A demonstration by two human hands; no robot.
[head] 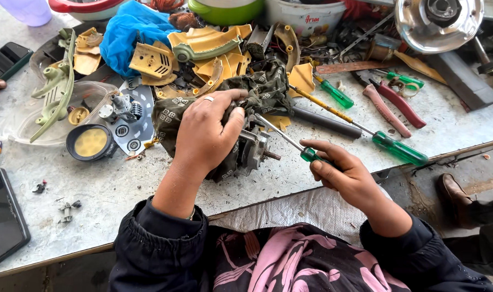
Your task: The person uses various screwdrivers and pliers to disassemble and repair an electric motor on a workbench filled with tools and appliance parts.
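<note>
My left hand (206, 132) clamps a dark patterned cloth (268, 92) over the small motor (254, 151) on the counter (122, 184). My right hand (341, 173) grips a green-handled screwdriver (310, 155), its shaft angled up to the motor top. I judge I'm mid-unscrewing; next needs the tip seated squarely.

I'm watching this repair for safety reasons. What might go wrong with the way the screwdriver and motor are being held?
The left hand grips the motor through a loose patterned cloth, so the motor might shift. The right hand drives the green-handled screwdriver toward the left hand; a slip could jab it. Small screws near the table edge may roll off.
</note>
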